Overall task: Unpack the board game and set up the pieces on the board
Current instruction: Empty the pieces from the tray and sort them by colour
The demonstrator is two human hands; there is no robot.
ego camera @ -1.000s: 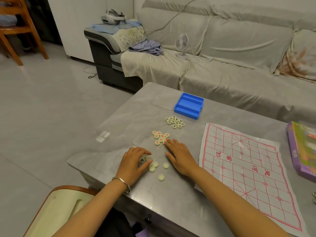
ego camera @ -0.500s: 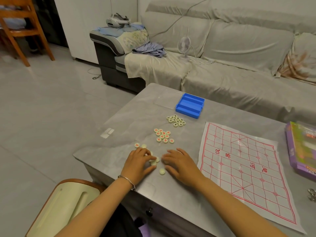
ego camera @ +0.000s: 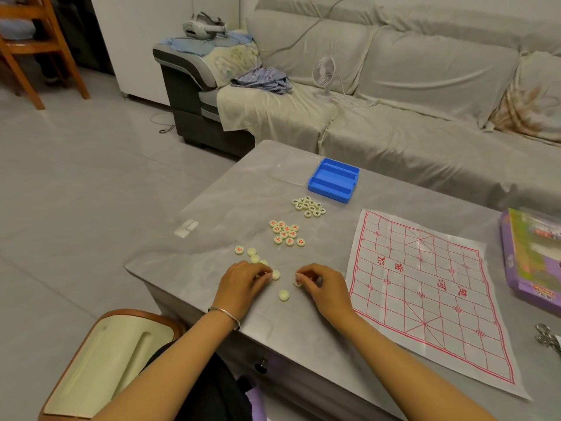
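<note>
Head: loose piece [ego camera: 283, 295] between left hand [ego camera: 243, 287], right hand [ego camera: 323, 288] pinching piece [ego camera: 297, 283]

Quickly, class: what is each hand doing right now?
Left hand: pinches a blank-faced piece.
Right hand: pinches a second piece.

We've got just one view here: a wide-angle camera worn on the person's head, facing forward and tilted down over the grey table [ego camera: 218, 208]. It sits pretty close. Both forearms come in from the bottom edge, and the left hand [ego camera: 243, 284] and right hand [ego camera: 326, 288] land just below the middle. The paper board [ego camera: 425, 287] lies near us on the right. Farther off, the sofa [ego camera: 425, 86] fills the top, and the floor [ego camera: 76, 192] takes up the left.
</note>
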